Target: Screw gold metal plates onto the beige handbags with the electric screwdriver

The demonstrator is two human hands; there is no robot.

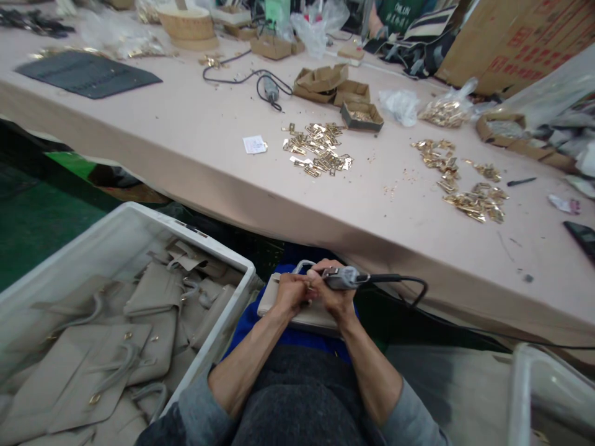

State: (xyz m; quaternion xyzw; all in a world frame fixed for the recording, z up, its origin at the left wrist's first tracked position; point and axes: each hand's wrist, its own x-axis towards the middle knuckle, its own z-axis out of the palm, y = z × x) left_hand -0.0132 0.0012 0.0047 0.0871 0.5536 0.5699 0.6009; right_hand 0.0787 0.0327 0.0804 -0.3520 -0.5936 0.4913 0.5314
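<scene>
A beige handbag point(316, 317) lies across my lap, its pale handle point(304, 264) at the far side. My left hand point(292, 292) is closed on the bag, fingertips pinched at its middle; any small part between them is hidden. My right hand point(332, 296) grips a grey corded electric screwdriver point(344, 277), held sideways over the bag with its cable leading off to the right. The fingers of both hands meet near the tool's front end, and its tip cannot be made out.
To my left stands a white bin point(251, 272) of beige handbags point(88, 365). Gold metal fittings point(320, 148) are heaped on the table point(209, 161), with more gold fittings point(478, 201) at right. Behind lie small cardboard boxes point(320, 83) and another corded tool point(271, 90). A clear-walled bin point(520, 396) stands right.
</scene>
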